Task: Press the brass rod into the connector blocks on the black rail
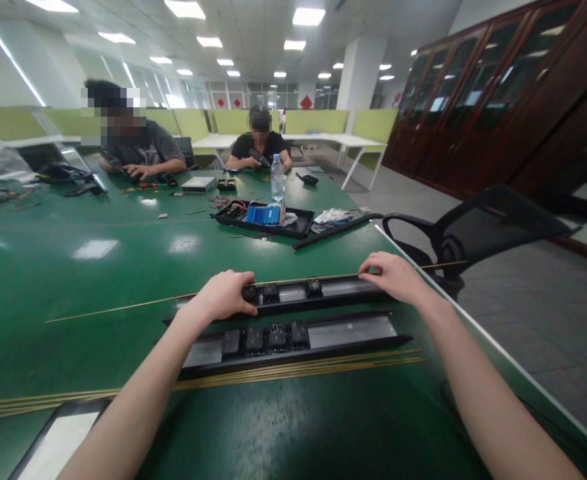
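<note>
Two long black channels lie side by side on the green table. The farther channel (293,307) holds several black blocks and has a thin brass-coloured rod (293,282) along its far edge. My left hand (228,293) grips this channel near its left part, thumb on the near side. With fingers pinched on the rod, my right hand (386,272) is over the channel's right end. The nearer channel (350,331) carries several black square blocks (254,340) and is touched by neither hand. Several more brass rods (298,369) lie along its near side.
Beyond the channels are a black tray (300,223) with a blue finned part, a water bottle (277,179), gloves (330,219) and a black strip (330,233). Two people work across the table. A black chair (493,220) stands by the right edge. A white-faced panel (60,440) lies front left.
</note>
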Demonstrator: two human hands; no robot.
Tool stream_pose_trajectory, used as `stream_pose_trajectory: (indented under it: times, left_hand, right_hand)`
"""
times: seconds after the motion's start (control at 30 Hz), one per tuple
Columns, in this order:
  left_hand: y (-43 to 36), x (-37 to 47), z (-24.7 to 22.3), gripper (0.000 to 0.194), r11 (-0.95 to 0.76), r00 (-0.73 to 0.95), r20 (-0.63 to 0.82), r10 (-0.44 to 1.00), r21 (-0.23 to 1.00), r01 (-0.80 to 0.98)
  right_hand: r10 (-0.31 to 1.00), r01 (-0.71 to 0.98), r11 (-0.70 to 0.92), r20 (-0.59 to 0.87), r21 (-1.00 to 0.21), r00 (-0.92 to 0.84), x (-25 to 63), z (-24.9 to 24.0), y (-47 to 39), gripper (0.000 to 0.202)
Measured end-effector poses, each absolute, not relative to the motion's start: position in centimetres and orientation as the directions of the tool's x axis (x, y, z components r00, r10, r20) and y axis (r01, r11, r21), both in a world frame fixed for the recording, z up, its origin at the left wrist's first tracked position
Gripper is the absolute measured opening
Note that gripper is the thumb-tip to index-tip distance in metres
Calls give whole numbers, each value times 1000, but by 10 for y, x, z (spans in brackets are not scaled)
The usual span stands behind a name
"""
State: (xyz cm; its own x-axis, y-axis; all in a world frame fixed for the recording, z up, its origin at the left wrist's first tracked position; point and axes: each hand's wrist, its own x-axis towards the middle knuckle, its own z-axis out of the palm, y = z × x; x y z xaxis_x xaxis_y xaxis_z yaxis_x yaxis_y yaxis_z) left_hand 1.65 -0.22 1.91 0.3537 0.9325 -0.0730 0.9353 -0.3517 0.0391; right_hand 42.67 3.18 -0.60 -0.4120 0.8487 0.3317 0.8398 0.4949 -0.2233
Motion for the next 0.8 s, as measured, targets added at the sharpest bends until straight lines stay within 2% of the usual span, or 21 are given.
stream_pose_trajectory:
  times: [0.33, 0.8]
  left_hand:
    - [-1, 16, 19, 55, -342, 345, -74, 936, 51, 938]
    - [-3, 17, 21, 54, -337, 339, -83, 937, 43, 941]
  right_hand:
    - [904, 872, 397, 288, -286, -317, 438, 0, 29, 15]
    - [915, 846, 372, 304, -382, -266, 452, 2, 31, 24]
